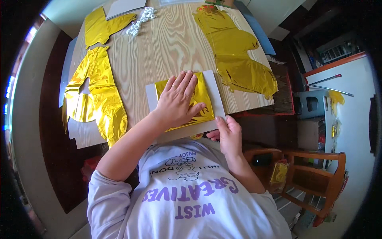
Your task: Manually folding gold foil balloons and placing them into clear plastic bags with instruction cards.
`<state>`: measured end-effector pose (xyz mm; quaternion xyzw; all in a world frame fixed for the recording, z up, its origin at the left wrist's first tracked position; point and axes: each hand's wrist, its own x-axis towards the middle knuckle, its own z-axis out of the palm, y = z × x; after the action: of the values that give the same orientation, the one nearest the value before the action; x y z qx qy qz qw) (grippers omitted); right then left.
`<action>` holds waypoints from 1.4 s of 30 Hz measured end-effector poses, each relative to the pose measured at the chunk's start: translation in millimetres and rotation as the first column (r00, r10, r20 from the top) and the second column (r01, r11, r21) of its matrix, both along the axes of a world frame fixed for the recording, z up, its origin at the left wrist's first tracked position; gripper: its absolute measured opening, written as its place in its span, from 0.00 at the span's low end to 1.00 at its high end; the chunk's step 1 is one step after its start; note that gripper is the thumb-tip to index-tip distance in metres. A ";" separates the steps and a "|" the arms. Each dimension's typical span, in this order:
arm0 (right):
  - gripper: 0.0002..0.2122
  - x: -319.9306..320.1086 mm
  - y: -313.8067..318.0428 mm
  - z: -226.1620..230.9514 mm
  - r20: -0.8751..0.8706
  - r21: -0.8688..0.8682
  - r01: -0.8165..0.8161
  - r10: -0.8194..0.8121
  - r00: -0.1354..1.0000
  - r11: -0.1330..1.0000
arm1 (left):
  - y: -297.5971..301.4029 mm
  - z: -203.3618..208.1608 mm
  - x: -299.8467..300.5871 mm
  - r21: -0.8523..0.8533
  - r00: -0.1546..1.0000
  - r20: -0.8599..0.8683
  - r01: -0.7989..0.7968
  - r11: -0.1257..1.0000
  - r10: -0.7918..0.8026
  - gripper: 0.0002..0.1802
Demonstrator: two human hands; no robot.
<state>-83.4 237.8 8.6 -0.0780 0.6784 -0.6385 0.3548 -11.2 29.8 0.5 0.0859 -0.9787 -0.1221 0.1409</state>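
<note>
My left hand (pixel 181 97) lies flat, fingers stretched out, on a folded gold foil balloon (pixel 205 93). The folded foil rests on a white card (pixel 213 85) at the table's near edge. At the card's near right corner, my right hand (pixel 230 135) pinches it between thumb and fingers. Part of the foil is hidden under the left palm. To the left, a shiny flat gold foil balloon (pixel 105 95) hangs partly over the edge. More flat gold foil balloons (pixel 232 47) are spread along the table's right side.
Another gold foil piece (pixel 99 26) lies far left, beside small white rolls (pixel 137 26) and a stack of white cards (pixel 125 8). The wooden table (pixel 171 44) fills the middle. A wooden chair (pixel 314 179) stands at my right, with a packet of gold foil (pixel 279 172) on it.
</note>
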 end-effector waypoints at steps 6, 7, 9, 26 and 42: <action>0.15 -1.1 -1.8 2.2 0.046 -0.012 -0.026 0.026 0.999 1.000 | 6.2 1.1 0.8 -0.115 0.995 0.063 -0.066 0.991 0.073 0.50; 0.16 -6.8 0.1 2.6 -0.134 0.146 -0.102 0.121 0.984 0.984 | 6.9 1.5 0.5 -0.094 0.994 0.078 -0.071 0.993 0.079 0.50; 0.20 -20.8 2.6 10.0 -0.417 0.473 -0.152 0.373 0.829 0.868 | 5.9 -0.3 0.3 -0.060 0.995 0.067 -0.068 0.996 0.072 0.49; 0.39 -50.2 -80.4 -4.1 -0.728 0.678 -0.157 0.686 -0.008 0.718 | -4.8 1.1 35.6 -0.038 0.976 0.063 -0.204 0.978 0.206 0.43; 0.41 -51.6 -80.7 -12.2 -0.674 0.739 -0.077 0.732 -0.096 0.670 | 30.9 12.1 2.5 0.113 0.966 0.036 -0.258 0.960 0.255 0.47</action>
<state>-135.0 157.2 -3.6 -0.6059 0.7928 -0.0659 -0.0041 -8.7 60.7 12.6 0.2214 -0.9519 -0.1590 0.1397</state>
